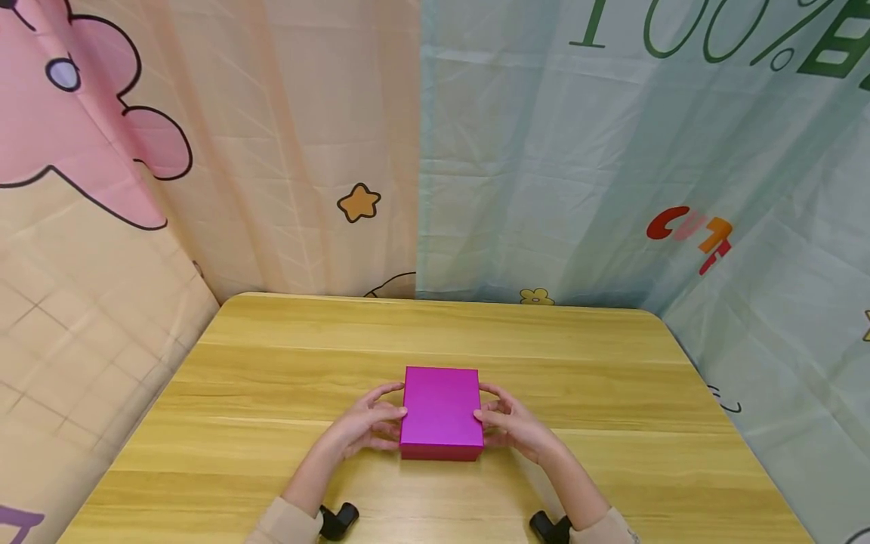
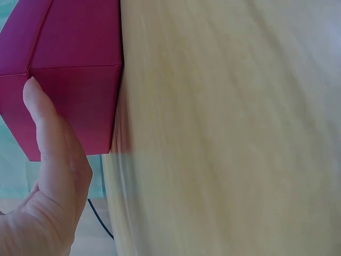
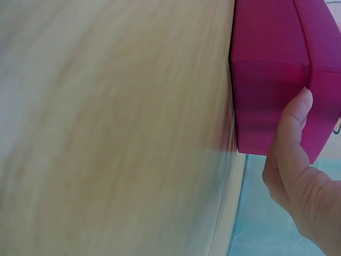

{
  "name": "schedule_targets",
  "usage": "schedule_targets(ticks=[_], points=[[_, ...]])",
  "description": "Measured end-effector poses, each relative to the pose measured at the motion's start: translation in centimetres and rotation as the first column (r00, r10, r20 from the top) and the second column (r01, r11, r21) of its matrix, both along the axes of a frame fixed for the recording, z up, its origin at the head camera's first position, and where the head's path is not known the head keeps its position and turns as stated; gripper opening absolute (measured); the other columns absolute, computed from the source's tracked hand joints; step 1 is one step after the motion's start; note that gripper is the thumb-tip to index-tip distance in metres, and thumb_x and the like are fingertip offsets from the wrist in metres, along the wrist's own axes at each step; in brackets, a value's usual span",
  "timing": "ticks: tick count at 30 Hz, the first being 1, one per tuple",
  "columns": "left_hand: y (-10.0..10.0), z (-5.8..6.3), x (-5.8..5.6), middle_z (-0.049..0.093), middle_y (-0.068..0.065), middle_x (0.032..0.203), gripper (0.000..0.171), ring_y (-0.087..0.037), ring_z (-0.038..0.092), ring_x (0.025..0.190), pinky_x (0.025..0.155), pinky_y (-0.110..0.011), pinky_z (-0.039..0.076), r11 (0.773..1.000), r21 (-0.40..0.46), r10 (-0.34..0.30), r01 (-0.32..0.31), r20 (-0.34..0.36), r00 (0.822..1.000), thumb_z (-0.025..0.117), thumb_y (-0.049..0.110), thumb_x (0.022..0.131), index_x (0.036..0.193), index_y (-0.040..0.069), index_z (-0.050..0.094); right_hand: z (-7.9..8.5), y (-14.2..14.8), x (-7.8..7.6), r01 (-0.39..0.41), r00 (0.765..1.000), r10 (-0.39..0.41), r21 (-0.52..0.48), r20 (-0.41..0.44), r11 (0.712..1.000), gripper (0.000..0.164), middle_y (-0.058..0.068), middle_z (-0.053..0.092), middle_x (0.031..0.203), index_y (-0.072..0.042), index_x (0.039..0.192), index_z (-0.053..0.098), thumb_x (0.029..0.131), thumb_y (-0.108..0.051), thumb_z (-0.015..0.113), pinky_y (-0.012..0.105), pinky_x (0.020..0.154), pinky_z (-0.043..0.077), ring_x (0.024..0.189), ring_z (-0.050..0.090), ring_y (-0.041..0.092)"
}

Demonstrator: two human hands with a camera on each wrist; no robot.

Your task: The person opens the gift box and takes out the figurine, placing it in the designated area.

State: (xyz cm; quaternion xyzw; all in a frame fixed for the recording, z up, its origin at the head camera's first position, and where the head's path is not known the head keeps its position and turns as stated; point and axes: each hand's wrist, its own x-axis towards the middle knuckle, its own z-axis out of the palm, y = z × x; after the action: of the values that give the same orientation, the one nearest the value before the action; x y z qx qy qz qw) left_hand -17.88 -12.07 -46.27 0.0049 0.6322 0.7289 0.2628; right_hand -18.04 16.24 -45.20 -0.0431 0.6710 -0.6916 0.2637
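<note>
A closed magenta box (image 1: 442, 408) stands on the wooden table, its smooth lid on top and a seam running around the sides. My left hand (image 1: 370, 423) holds it at the left side, fingers spread along that face. At the opposite side my right hand (image 1: 511, 425) grips it in the same way. In the left wrist view the left thumb (image 2: 45, 120) touches the box (image 2: 80, 101) right at the lid seam. The right thumb (image 3: 295, 114) lies against the box side (image 3: 261, 96) near the seam in the right wrist view. The other fingers are mostly hidden in both wrist views.
The light wooden table (image 1: 272, 363) has rounded far corners. Printed curtains hang behind and beside it, a peach one (image 1: 292, 151) at left and a pale blue one (image 1: 544, 166) at right. Black camera mounts (image 1: 338, 521) sit at both wrists.
</note>
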Motion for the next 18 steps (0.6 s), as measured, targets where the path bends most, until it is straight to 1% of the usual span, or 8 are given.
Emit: schedule_targets(ticks=[9,18], points=[[0.04,-0.01,0.02,0.054,-0.011,0.105,0.068,-0.017,0.060,0.072,0.074,-0.044,0.055,1.000,-0.014,-0.006,0.006,0.004,1.000,0.065,0.016,0.084,0.140,0.006,0.028,0.15,0.20,0.07,-0.011,1.000,0.011,-0.030,0.020,0.999,0.073,0.007,0.046,0.098,-0.001,0.142,0.017,0.087,-0.016,0.062,0.032,0.072,0.054,0.082,0.056,0.014],[0.03,0.10,0.09,0.057,-0.008,0.099,0.066,-0.016,0.060,0.071,0.072,-0.041,0.055,1.000,-0.001,-0.009,0.009,0.006,1.000,0.063,0.016,0.085,0.140,0.007,0.028,-0.16,0.35,-0.15,-0.020,0.999,0.023,-0.062,0.039,0.998,0.072,0.007,0.047,0.100,-0.002,0.142,0.018,0.087,-0.015,0.062,0.031,0.073,0.054,0.084,0.056,0.014]])
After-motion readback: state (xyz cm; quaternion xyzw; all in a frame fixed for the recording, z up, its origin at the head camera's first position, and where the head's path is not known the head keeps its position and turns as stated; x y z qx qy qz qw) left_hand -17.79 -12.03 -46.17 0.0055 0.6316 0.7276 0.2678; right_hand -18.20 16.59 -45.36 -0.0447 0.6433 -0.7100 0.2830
